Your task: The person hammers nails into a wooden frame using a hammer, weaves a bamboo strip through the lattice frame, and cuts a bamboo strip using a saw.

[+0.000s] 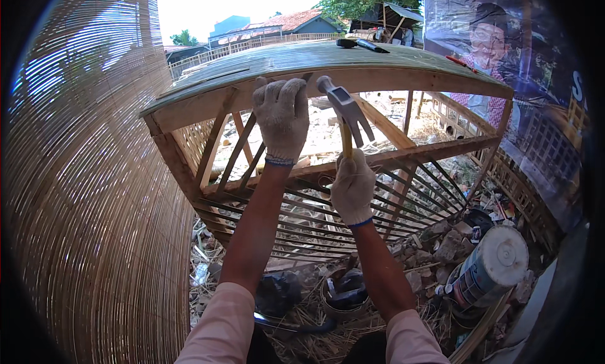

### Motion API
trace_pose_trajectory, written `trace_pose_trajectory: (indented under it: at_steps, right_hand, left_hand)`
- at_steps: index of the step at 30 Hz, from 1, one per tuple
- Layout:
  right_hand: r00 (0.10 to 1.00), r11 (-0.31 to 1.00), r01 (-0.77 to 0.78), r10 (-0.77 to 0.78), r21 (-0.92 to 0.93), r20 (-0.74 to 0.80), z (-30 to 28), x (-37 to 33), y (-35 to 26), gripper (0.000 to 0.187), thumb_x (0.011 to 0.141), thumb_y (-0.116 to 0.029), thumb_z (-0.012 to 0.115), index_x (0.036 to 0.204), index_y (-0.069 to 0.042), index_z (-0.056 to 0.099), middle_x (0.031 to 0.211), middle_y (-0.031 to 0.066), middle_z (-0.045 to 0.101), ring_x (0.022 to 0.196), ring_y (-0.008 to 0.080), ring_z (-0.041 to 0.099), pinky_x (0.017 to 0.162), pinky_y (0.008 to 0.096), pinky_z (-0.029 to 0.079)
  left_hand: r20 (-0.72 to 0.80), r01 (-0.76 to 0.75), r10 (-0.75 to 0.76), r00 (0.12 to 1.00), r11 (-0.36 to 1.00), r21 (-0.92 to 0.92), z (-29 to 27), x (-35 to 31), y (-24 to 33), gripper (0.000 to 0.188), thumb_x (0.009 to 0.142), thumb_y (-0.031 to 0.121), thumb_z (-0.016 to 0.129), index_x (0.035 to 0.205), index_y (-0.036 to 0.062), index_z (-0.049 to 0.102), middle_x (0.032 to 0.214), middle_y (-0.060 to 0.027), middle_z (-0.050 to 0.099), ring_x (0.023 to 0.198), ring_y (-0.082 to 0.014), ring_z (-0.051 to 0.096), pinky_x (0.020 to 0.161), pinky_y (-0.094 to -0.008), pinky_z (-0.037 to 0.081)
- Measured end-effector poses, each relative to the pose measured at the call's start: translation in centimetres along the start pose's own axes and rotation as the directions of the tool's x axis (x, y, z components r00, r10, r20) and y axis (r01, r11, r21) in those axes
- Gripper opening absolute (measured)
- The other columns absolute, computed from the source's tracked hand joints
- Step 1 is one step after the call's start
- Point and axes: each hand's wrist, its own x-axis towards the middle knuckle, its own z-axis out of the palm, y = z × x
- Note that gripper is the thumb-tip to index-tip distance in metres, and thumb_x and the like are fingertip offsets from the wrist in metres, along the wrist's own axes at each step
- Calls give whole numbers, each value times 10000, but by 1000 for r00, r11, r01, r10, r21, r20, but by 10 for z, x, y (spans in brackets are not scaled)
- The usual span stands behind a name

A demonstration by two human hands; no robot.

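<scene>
My left hand [282,119], in a cream knitted glove, is raised against the front top beam [391,80] of a wooden frame. Its fingers are curled, and what they hold is hidden. A short dark strip end [307,76] shows beside the fingertips on the beam. To its right, my right hand [353,189], gloved alike, grips a claw hammer [342,102] by its yellowish handle. The metal head is up near the beam, claw pointing down to the right. Dark thin slats [238,151] slant between the top beam and the middle rail [435,151] left of my left hand.
Slatted top [265,58] carries a dark tool [362,45] and a red-handled one [462,63]. A bamboo blind [107,194] hangs at left, a printed banner [535,112] at right. Below are a pail [488,269], a bucket [343,295], black plastic [278,293] and rubble [449,243].
</scene>
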Motion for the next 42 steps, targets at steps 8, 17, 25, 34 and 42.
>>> trace_pose_trajectory:
  at_steps: [8, 17, 25, 34, 42]
  right_hand:
    - [998, 993, 39, -34, -115, 48, 2, 3, -2, 49, 979, -90, 576, 976, -44, 593, 887, 128, 611, 676, 355, 653, 562, 467, 527]
    - [994, 995, 3, 8, -97, 108, 0, 1, -1, 73, 946, -60, 581, 1000, -42, 626, 915, 138, 634, 689, 377, 656, 576, 485, 516]
    - [996, 966, 29, -5, -258, 93, 2, 9, 0, 37, 950, -70, 595, 970, -40, 605, 877, 155, 602, 696, 369, 643, 572, 472, 502]
    - [978, 990, -133, 138, -42, 155, -3, 10, -17, 362, 1130, -294, 441, 919, -20, 549, 675, 120, 512, 572, 268, 546, 524, 415, 416]
    - [735, 666, -678, 595, 312, 326, -110, -64, -85, 459, 1140, -479, 400, 930, -98, 548, 696, -54, 476, 551, 28, 423, 475, 221, 319]
  left_hand:
    - [-1, -13, 13, 1000, 1000, 20, -2, 3, 1, 131, 890, 107, 771, 994, 148, 704, 907, -25, 671, 899, -261, 635, 990, -470, 479]
    - [14, 11, -11, 1000, 1000, -2, -1, 3, 1, 106, 902, 120, 769, 979, 143, 699, 913, -13, 687, 914, -246, 647, 1031, -475, 468]
    - [-51, 14, -18, 999, 996, -85, -3, -3, -5, 377, 912, -44, 584, 1272, 64, 611, 1133, -163, 641, 1104, -397, 603, 1045, -556, 480]
    - [-27, 57, -61, 998, 990, -132, -3, -5, -8, 394, 899, -27, 559, 1283, 57, 595, 1162, -181, 613, 1141, -400, 579, 1012, -569, 478]
    - [28, 68, -64, 998, 971, -231, -14, 3, -3, 366, 899, 22, 602, 1264, 54, 592, 1144, -182, 608, 1123, -401, 578, 999, -543, 479]
